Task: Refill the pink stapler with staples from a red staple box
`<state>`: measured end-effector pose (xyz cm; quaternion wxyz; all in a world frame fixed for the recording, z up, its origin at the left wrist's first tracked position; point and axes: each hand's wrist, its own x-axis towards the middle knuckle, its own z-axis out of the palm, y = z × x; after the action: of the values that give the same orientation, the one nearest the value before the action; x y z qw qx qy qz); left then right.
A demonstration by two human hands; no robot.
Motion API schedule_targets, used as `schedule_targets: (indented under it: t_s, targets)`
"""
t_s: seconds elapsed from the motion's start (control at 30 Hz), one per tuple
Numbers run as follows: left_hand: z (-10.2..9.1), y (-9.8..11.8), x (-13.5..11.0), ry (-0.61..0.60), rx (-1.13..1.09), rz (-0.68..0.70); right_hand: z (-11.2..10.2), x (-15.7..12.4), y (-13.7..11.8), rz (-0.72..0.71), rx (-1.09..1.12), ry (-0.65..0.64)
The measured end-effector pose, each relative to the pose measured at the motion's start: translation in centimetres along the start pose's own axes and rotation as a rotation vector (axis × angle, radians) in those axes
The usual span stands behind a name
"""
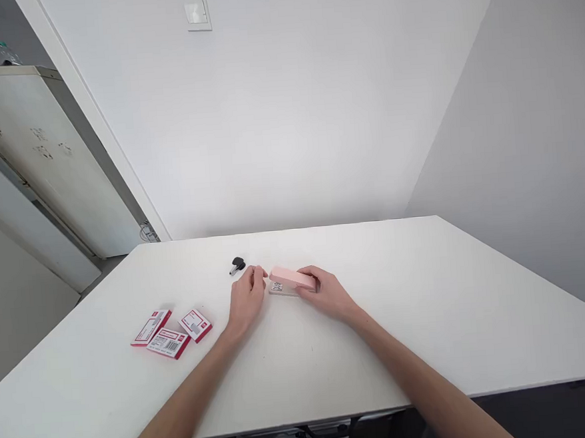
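A pink stapler [292,277] lies on the white table, its top arm raised a little above the base, where a printed label shows. My right hand [323,289] is closed around the stapler's rear end from the right. Just left of the stapler's front end, my left hand [248,293] is held with curled fingers and thumb together. Whatever may be between those fingertips is too small to tell. Behind my left hand lies a black staple remover [237,265] with metal jaws.
Three small red-and-white boxes, a left one [151,327], a front one [169,342] and a right one [196,324], lie on the table [411,344] left of my left arm. A wall [285,113] rises behind the table. A metal cabinet [52,156] stands beyond at left.
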<state>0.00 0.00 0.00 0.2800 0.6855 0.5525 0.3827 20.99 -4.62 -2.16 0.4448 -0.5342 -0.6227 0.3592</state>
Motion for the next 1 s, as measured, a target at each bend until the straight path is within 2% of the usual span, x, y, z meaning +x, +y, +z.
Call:
schedule_targets:
  t_s: [0.07, 0.13, 0.3, 0.43, 0.6, 0.83, 1.0]
  targets:
    - [0.2, -0.5, 0.2, 0.052, 0.088, 0.061, 0.0, 0.1, 0.2, 0.000, -0.005, 0.020]
    - [0.5, -0.8, 0.3, 0.044, 0.129, 0.135, 0.0, 0.2, 0.5, 0.004, -0.008, 0.041]
    - [0.8, -0.5, -0.2, -0.138, 0.127, 0.251, 0.1, 0.2, 0.9, 0.000, -0.025, 0.069]
    - [0.7, 0.1, -0.7, -0.218, 0.099, 0.236, 0.2, 0.0, 0.6, -0.045, -0.002, 0.073]
    - [0.7, 0.2, -0.7, -0.258, 0.075, 0.206, 0.1, -0.1, 0.4, -0.061, 0.006, 0.065]
    - [0.9, 0.1, -0.7, -0.281, 0.091, 0.195, -0.1, 0.0, 0.8, -0.032, 0.098, 0.031]
    - [0.9, 0.1, -0.6, -0.284, 0.078, 0.245, -0.4, -0.1, 0.4, 0.044, 0.201, -0.019]
